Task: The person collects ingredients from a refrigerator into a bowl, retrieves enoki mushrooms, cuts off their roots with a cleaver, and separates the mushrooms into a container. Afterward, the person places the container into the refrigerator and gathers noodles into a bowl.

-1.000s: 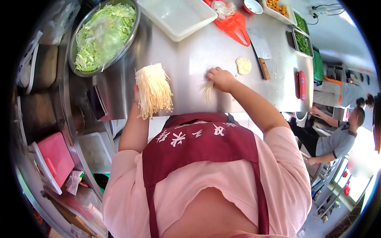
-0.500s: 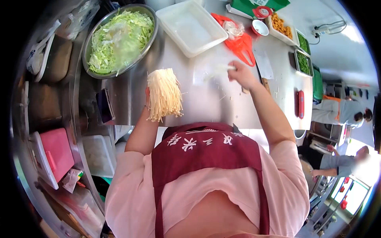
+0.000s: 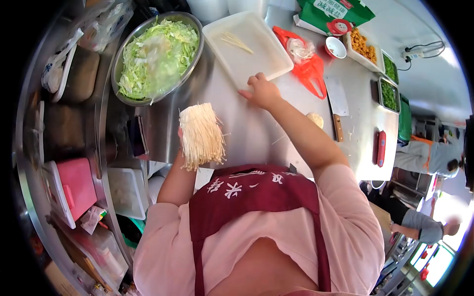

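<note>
My left hand [image 3: 180,137], mostly hidden, holds a thick bunch of enoki mushrooms [image 3: 202,135] above the table's front edge. Its cut end points up and the small caps hang down. My right hand [image 3: 260,92] has its fingers apart at the near side of a white plastic tub [image 3: 282,68], with nothing visible in them; whether it touches the rim I cannot tell. A few loose enoki strands [image 3: 237,42] lie inside the tub. A round, pale cut piece [image 3: 315,120] sits right of my right forearm, beside a cleaver [image 3: 337,106].
A steel bowl of shredded cabbage [image 3: 158,59] stands at the left. Toward the right are a red plastic bag [image 3: 311,76], a small bowl [image 3: 335,48], trays of chopped greens [image 3: 389,95] and a red packet [image 3: 381,148]. Other people work at the far right.
My right hand has moved left and away from me to the tub, and enoki strands now lie in it. The left hand still holds the bunch. The whole view has shifted slightly.
</note>
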### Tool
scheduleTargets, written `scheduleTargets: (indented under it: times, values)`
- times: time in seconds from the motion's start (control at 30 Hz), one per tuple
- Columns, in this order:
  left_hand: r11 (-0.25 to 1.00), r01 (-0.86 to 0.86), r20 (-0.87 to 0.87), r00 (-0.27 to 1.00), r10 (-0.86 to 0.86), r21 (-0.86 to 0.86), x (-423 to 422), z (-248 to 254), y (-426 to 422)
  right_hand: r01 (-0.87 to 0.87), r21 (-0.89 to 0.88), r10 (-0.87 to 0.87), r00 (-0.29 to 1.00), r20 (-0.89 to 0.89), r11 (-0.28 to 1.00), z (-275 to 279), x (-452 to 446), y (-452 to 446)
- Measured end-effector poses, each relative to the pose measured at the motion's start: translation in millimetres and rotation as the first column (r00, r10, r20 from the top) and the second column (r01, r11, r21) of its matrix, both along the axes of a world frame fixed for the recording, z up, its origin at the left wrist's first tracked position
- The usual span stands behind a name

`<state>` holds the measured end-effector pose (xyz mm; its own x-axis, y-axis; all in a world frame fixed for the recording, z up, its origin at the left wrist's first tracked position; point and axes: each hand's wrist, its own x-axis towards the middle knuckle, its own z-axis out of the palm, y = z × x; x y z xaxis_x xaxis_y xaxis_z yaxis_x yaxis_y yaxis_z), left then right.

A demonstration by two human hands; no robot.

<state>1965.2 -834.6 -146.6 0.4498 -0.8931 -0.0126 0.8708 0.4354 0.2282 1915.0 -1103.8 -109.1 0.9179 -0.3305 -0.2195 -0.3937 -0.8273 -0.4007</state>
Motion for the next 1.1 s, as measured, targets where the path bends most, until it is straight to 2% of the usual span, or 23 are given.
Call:
scheduleTargets:
  times: [0.07,0.13,0.2,0.3,0.37,0.43,0.53,0.6,0.63,0.7,0.77,0.83,0.87,0.9,0.93,1.07,1.1]
  values:
    - [1.000,-0.002,0.093,0.996,0.001,0.014,-2,11,4,0.016,0.010,-0.016,1.000,-0.017,1.000,-1,-20,4]
    - [1.000,-0.023,0.089,0.996,0.023,0.000,-1,19,2,-0.087,0.000,0.087,0.996,-0.029,0.996,3,-60,7]
    - [0.999,-0.044,0.075,0.996,0.045,-0.009,-2,30,1,-0.129,0.096,0.130,0.992,0.001,0.987,10,-103,3]
    - [0.998,0.040,0.133,0.990,-0.046,0.041,-3,53,-6,-0.201,0.154,0.198,0.980,0.038,0.967,11,-159,-12]
    - [0.993,0.116,0.223,0.968,-0.115,0.008,-5,60,-17,-0.345,0.198,0.307,0.931,0.199,0.918,13,-186,-18]
    - [0.985,0.171,0.202,0.966,-0.165,-0.011,-7,51,-23,-0.333,0.245,0.307,0.942,0.138,0.910,15,-203,-21]
    - [0.980,0.088,0.134,0.985,-0.113,0.176,-18,48,-28,-0.429,0.268,0.396,0.903,0.167,0.863,20,-208,-24]
    - [0.976,0.093,0.141,0.982,-0.122,0.197,-16,46,-28,-0.201,0.116,0.194,0.979,0.064,0.973,44,-197,-25]
    - [0.972,0.100,0.143,0.981,-0.133,0.214,-17,44,-26,-0.207,0.122,0.201,0.978,0.064,0.971,50,-186,-21]
    - [0.974,0.074,0.156,0.982,-0.110,0.215,-17,43,-20,-0.119,0.196,0.088,0.983,0.161,0.973,54,-150,-3]
    - [0.977,0.046,0.176,0.981,-0.084,0.210,-20,47,-17,-0.337,0.058,0.322,0.928,0.188,0.940,3,-119,13]
    - [0.970,-0.009,0.221,0.974,-0.047,0.244,-23,53,-13,-0.318,-0.008,0.318,0.947,0.042,0.948,-19,-98,39]
    - [0.969,-0.019,0.226,0.973,-0.038,0.248,-26,53,-10,-0.327,-0.006,0.327,0.944,0.049,0.945,-32,-91,45]
    - [0.962,-0.031,0.207,0.978,-0.027,0.270,-27,52,-7,-0.326,-0.029,0.323,0.944,-0.071,0.945,-44,-81,47]
    - [0.956,-0.040,0.188,0.982,-0.016,0.291,-28,53,-6,-0.325,-0.055,0.310,0.932,-0.189,0.944,-44,-74,49]
    - [0.954,-0.045,0.180,0.984,-0.010,0.297,-35,59,0,-0.443,-0.089,0.415,0.881,-0.225,0.892,-30,-85,17]
    - [0.931,-0.052,0.167,0.986,-0.010,0.361,-36,62,-1,-0.513,-0.146,0.491,0.856,-0.165,0.846,-25,-88,6]
